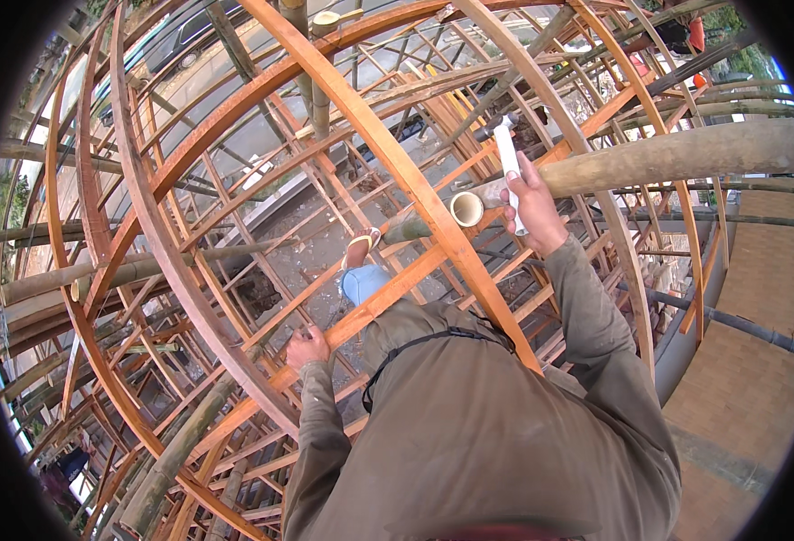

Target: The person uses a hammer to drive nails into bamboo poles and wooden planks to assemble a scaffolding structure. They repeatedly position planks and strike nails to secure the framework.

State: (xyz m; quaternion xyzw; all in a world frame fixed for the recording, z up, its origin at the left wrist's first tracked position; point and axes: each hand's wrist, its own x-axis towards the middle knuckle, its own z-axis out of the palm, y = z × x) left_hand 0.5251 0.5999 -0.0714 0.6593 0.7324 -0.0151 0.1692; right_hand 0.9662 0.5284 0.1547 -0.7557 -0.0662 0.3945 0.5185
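My right hand [539,212] is raised at the right of centre, wrapped round the white handle of a hammer [507,158]. The hammer's dark head points up and away, beside a thick bamboo pole [676,162]. Lower and to the left, my left hand [307,348] is closed at a reddish-brown wooden beam [374,305] that runs diagonally in front of my body. Its fingers are curled, and what they may hold is too small to make out. A long wooden beam [397,167] crosses over that one near the middle.
Curved wooden ribs [136,194] and bamboo poles [181,451] form an open lattice around me. My sandalled foot [361,245] is among the beams, high above grey ground [302,239]. Woven panels [762,288] lie at right. A car [190,41] is far below at upper left.
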